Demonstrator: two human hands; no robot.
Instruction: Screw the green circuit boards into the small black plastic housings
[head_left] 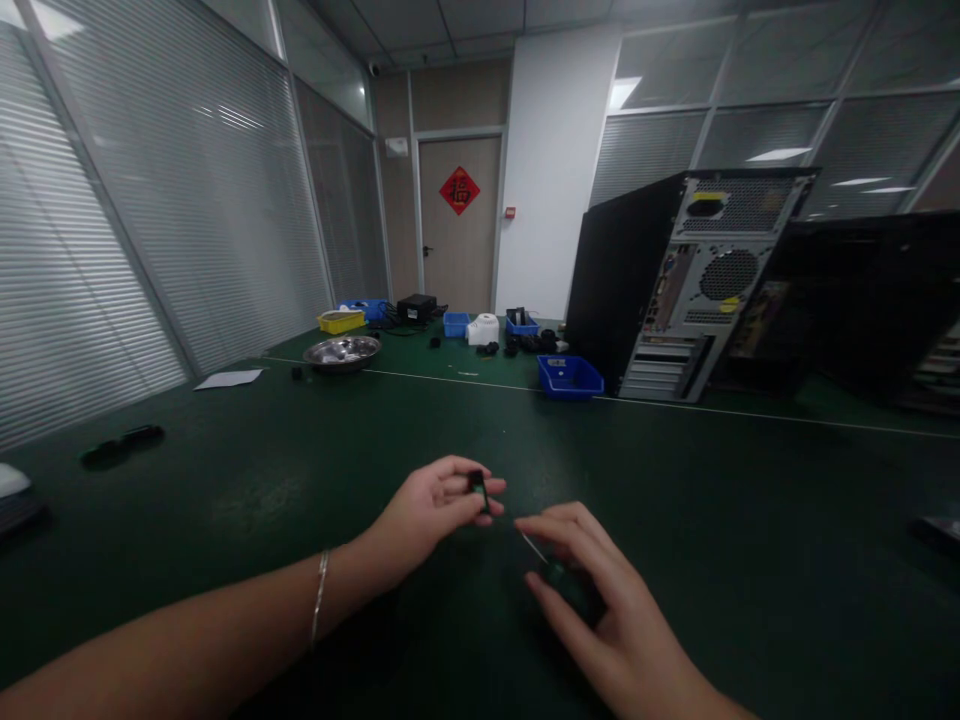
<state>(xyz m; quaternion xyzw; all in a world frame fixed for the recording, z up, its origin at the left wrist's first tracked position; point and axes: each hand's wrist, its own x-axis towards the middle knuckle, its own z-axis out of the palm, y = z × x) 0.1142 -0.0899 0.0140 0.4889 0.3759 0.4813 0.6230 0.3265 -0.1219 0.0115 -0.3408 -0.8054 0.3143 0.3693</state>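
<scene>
Two bare hands work with a tiny black part and a slim screwdriver over a dark green table, in front of an open computer tower.

The left hand [431,505], with a thin bracelet at the wrist, pinches the small black part [478,488] between thumb and fingertips, well in front of the computer tower [694,285]. The right hand [592,590] is closed around a small screwdriver [541,558], whose thin shaft points toward the part; whether the tip touches it cannot be told. A blue bin [570,377] sits just beside the tower's front left corner. Farther left of the tower are a metal bowl [342,351], a yellow tray [340,321] and a sheet of paper [229,379]. The table [225,480] runs under everything.
</scene>
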